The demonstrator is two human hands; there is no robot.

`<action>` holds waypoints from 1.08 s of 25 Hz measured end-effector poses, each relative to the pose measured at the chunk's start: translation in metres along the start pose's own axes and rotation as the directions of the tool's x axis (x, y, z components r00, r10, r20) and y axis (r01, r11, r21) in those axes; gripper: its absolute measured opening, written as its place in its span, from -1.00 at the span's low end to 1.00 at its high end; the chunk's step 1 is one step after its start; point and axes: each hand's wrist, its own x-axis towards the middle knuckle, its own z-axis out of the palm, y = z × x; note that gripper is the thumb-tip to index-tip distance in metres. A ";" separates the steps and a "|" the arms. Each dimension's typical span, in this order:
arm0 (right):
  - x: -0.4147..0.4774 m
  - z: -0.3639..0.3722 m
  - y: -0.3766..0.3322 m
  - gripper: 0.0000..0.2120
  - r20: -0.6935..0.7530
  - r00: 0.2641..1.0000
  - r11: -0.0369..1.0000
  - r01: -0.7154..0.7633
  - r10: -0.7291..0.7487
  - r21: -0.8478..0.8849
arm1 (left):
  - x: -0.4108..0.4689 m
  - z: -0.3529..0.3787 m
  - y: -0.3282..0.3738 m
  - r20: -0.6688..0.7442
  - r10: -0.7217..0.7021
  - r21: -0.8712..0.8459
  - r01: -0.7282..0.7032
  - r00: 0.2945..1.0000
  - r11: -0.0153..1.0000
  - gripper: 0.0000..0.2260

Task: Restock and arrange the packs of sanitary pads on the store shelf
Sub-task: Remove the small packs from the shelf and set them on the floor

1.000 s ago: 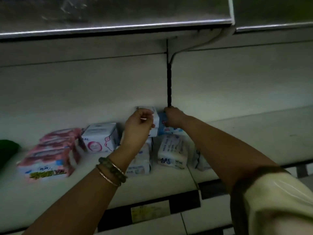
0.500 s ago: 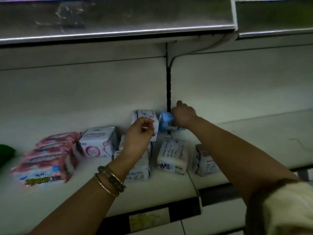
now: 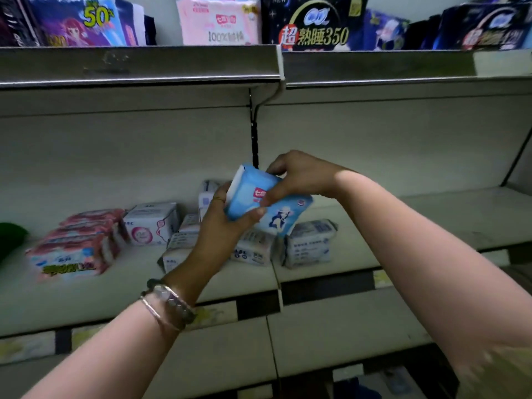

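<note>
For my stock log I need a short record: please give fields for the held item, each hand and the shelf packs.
held item: light blue pack, in the air before the shelf
left hand: grips the pack's lower left end
right hand: pinches its upper right side
shelf left: pink packs
shelf middle: white packs

Dim white metal shelving (image 3: 431,214), pale back panel (image 3: 115,156)
</note>
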 end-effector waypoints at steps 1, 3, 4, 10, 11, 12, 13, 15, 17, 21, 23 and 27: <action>-0.013 0.001 0.000 -0.77 0.004 1.000 0.994 -0.002 0.002 0.112 | -0.014 0.003 0.004 -0.010 -0.016 -0.061 0.015 1.000 0.998 -0.41; -0.037 0.005 0.001 -0.80 -0.018 1.000 0.946 0.028 -0.023 0.323 | -0.042 0.009 0.009 -0.090 -0.042 -0.178 0.026 0.995 0.984 -0.59; -0.047 0.008 0.004 -0.84 -0.056 0.998 0.914 0.053 -0.033 0.403 | -0.056 0.011 0.010 -0.121 -0.068 -0.232 0.039 0.990 0.972 -0.66; -0.101 0.055 0.021 -0.86 -0.085 0.993 0.620 0.012 0.088 0.784 | -0.112 -0.003 0.017 -0.108 -0.182 -0.347 0.135 0.977 0.928 -0.83; -0.108 0.063 0.019 -0.84 -0.071 0.993 0.590 0.004 0.091 0.807 | -0.119 -0.003 0.020 -0.090 -0.182 -0.333 0.142 0.979 0.932 -0.84; -0.115 0.068 0.015 -0.83 -0.068 0.993 0.566 0.002 0.096 0.825 | -0.126 -0.004 0.023 -0.070 -0.188 -0.331 0.155 0.980 0.931 -0.85; -0.120 0.072 0.012 -0.84 -0.081 0.991 0.549 0.011 0.104 0.836 | -0.133 -0.003 0.026 -0.047 -0.201 -0.338 0.174 0.979 0.925 -0.84; -0.130 0.078 0.004 -0.78 -0.119 0.984 0.514 0.035 0.132 0.857 | -0.148 -0.008 0.032 -0.006 -0.213 -0.357 0.197 0.977 0.913 -0.79; -0.141 0.087 -0.006 -0.66 -0.129 0.976 0.447 0.039 0.173 0.894 | -0.167 -0.020 0.037 0.017 -0.211 -0.344 0.204 0.977 0.917 -0.72; -0.168 0.122 -0.040 -0.51 -0.063 0.974 0.294 -0.004 0.218 0.956 | -0.216 -0.054 0.039 0.053 -0.255 -0.321 0.259 0.965 0.911 -0.84; -0.184 0.143 -0.056 -0.59 -0.064 0.968 0.270 -0.003 0.242 0.963 | -0.240 -0.071 0.033 0.053 -0.295 -0.315 0.297 0.954 0.902 -0.86; -0.220 0.182 -0.076 -0.76 -0.071 0.948 0.342 -0.041 0.310 0.939 | -0.287 -0.091 0.014 0.080 -0.383 -0.326 0.388 0.920 0.862 -0.88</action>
